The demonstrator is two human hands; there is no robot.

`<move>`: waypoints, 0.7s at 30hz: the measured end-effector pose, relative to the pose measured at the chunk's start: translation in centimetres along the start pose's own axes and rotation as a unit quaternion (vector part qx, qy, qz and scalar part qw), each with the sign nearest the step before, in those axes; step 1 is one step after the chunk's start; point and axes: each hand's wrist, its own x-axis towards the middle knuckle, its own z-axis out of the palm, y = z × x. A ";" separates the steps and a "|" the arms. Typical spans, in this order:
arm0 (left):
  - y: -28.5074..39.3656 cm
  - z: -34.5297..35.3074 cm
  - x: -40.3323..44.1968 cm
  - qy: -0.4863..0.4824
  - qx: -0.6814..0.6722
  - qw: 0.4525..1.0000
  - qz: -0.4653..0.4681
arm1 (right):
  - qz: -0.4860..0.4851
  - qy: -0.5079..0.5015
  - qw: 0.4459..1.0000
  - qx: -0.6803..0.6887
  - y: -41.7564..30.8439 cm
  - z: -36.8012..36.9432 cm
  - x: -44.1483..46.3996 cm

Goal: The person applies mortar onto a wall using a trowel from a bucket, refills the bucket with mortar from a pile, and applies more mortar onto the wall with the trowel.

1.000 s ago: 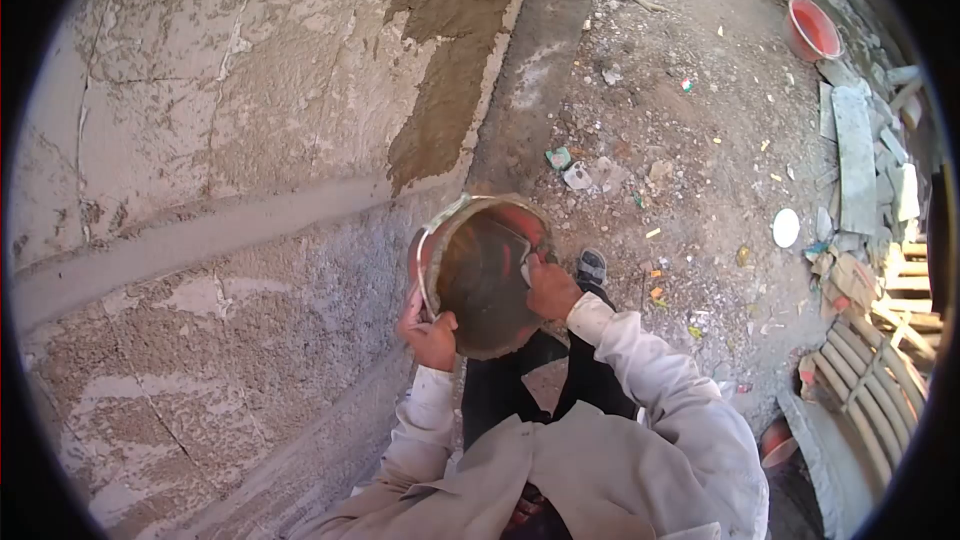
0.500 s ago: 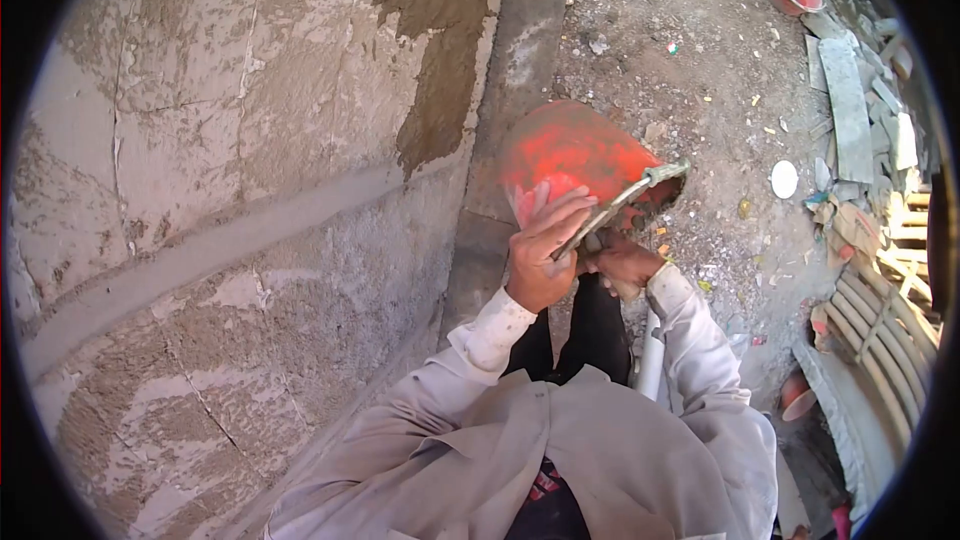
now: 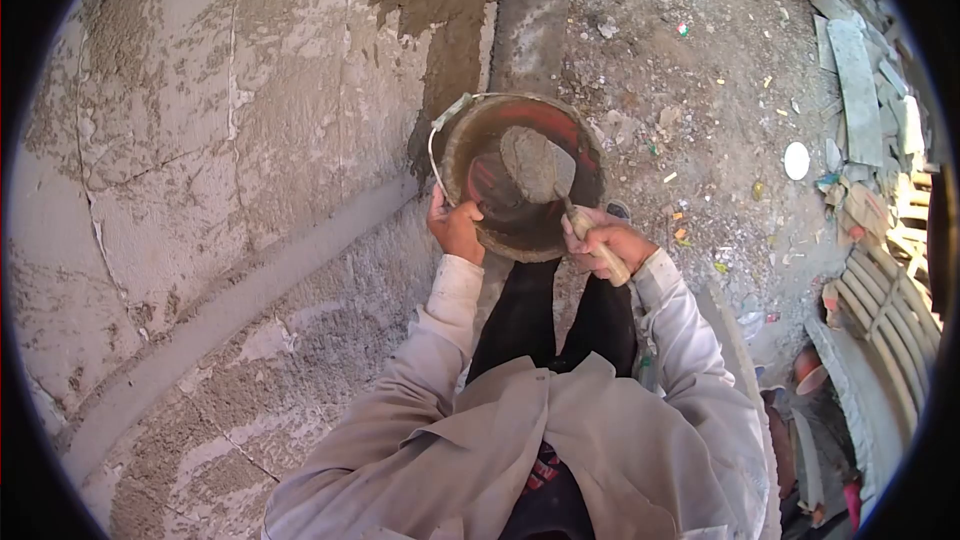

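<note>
The bucket (image 3: 588,145), tipped sideways half a second ago, now faces mouth-up before the legs (image 3: 515,325); the left hand (image 3: 458,230) grasps its rim, seemingly to steady it, while the right hand's (image 3: 608,238) fingers clench the trowel (image 3: 565,173), mortar (image 3: 527,160) on its blade kept at the opening, probably to catch drips

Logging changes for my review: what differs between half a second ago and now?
The bucket, tipped sideways then, has turned so its mouth faces the camera. The trowel, mostly hidden then, shows at the mouth, mortar on its blade. The left hand still holds the bucket, the right hand the trowel.
</note>
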 end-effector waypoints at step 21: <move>0.2 -10.8 -1.0 0.083 0.135 0.983 -0.091 | -0.269 0.458 0.738 -0.416 -11.2 -2.2 38.0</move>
